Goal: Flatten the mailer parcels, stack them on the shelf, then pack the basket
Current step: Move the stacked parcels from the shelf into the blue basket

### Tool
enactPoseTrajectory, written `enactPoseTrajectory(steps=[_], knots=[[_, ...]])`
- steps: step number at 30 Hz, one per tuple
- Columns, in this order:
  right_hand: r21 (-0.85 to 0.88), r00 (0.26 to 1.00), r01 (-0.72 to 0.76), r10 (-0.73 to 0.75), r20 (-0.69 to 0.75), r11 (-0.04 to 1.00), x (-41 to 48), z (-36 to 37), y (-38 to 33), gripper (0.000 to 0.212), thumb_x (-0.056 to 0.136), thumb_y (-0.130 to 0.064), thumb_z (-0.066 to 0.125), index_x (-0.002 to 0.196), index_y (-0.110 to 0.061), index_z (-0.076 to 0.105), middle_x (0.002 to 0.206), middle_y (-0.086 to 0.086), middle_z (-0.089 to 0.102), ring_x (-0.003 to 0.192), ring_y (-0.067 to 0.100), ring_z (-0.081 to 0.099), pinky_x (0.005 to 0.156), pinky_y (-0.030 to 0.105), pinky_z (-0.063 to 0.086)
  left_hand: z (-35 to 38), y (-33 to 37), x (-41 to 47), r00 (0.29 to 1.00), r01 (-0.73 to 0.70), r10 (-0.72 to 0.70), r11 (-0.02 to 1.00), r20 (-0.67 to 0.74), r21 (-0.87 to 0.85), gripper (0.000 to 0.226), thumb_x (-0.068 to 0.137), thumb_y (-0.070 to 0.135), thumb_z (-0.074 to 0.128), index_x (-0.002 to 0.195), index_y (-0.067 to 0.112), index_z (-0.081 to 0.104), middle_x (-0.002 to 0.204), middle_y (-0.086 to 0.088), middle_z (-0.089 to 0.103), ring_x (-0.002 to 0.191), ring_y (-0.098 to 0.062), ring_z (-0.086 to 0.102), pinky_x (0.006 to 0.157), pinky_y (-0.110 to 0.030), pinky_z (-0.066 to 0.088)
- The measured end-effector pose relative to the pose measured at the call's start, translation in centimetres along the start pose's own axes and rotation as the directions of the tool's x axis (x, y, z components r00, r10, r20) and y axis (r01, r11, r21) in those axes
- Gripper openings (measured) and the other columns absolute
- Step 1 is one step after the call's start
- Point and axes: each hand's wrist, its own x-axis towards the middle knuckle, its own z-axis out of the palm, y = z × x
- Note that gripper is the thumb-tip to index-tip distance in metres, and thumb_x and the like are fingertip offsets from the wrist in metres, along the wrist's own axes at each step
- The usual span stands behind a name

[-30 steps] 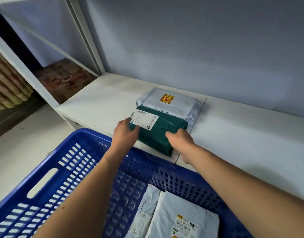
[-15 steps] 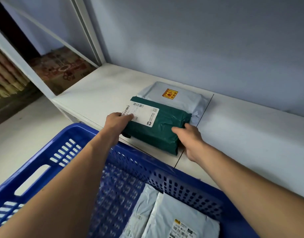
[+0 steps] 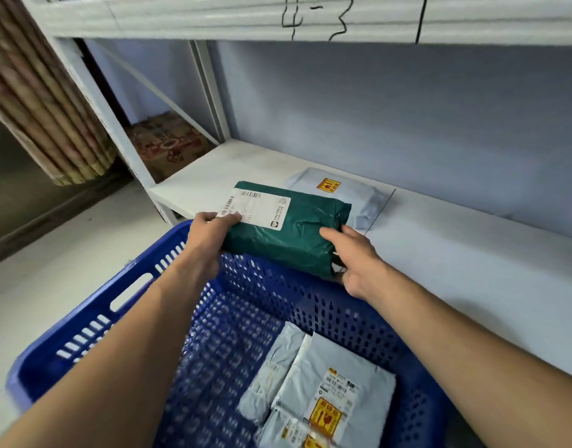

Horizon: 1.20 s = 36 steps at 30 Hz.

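Head view. The green mailer parcel [image 3: 297, 231] is held between both hands above the far rim of the blue basket [image 3: 93, 315], at the front edge of the white shelf [image 3: 456, 253]. Whether its underside rests on the rim or the shelf cannot be determined.

Left hand [image 3: 210, 234]: grips the parcel's near-left corner, thumb pressed on the white shipping label [image 3: 262, 206], fingers curled beneath and out of sight.

Right hand [image 3: 355, 263]: grips the parcel's right end, thumb on the top face, remaining fingers wrapped round the crumpled edge.

Just beyond the grip, a grey mailer parcel [image 3: 349, 192] with an orange sticker lies flat on the shelf, partly hidden behind the green one; contact between the two cannot be confirmed.

Below the grip and nearer the person, more grey parcels [image 3: 336, 383] lie on the basket floor under the right forearm, overlapping, labels up.

Beyond and to the left of the left hand, a printed cardboard box [image 3: 168, 147] sits behind the shelf frame.
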Motion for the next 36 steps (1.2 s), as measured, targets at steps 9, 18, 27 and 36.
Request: enactPoseTrajectory(steps=[9, 18, 27, 36], knots=[[-0.040, 0.997, -0.037, 0.039, 0.062, 0.999, -5.5, -0.3, 6.9, 0.026, 0.088, -0.014, 0.066, 0.111, -0.025, 0.068, 0.103, 0.003, 0.073, 0.090, 0.022, 0.071, 0.079, 0.038, 0.059, -6.3, -6.8, -5.3, 0.982, 0.174, -0.179, 0.982, 0.065, 0.070, 0.052, 0.071, 0.013, 0.061, 0.122, 0.002, 0.053, 0.107, -0.021, 0.067, 0.079, -0.032, 0.068, 0.063, -0.048, 0.058], [-0.182, 0.978, -0.208, 0.207, -0.024, 0.961, -6.2, -1.8, 13.4, 0.041, 0.080, -0.019, 0.063, 0.119, -0.021, 0.051, 0.109, 0.008, 0.065, 0.094, 0.026, 0.067, 0.081, 0.046, 0.059, -7.0, -13.3, -6.6, 0.951, 0.252, -0.289, 0.933, 0.115, 0.259, 0.026, 0.072, 0.005, 0.048, 0.097, 0.005, 0.057, 0.078, -0.017, 0.059, 0.060, -0.028, 0.056, 0.059, -0.042, 0.057], [-0.177, 0.832, -0.490, 0.398, -0.386, 0.854, -5.9, -3.0, 20.4, 0.045, 0.087, -0.021, 0.049, 0.132, -0.012, 0.048, 0.127, 0.012, 0.058, 0.108, 0.032, 0.058, 0.096, 0.042, 0.050, -4.7, -19.7, -5.6, 0.914, 0.221, -0.336, 0.883, 0.227, 0.414, 0.037, 0.083, 0.004, 0.054, 0.118, 0.015, 0.057, 0.103, -0.007, 0.067, 0.082, -0.023, 0.062, 0.069, -0.032, 0.049], [-0.068, 0.696, -0.538, 0.397, -0.598, 0.840, -4.5, -6.9, 24.1, 0.053, 0.085, -0.003, 0.063, 0.134, -0.005, 0.044, 0.132, 0.019, 0.055, 0.116, 0.035, 0.057, 0.096, 0.047, 0.050, 0.4, -25.6, -4.5, 0.848, 0.262, -0.395, 0.892, 0.352, 0.369, 0.040, 0.092, 0.000, 0.057, 0.122, 0.026, 0.049, 0.098, 0.006, 0.063, 0.085, -0.011, 0.061, 0.068, -0.020, 0.049]])
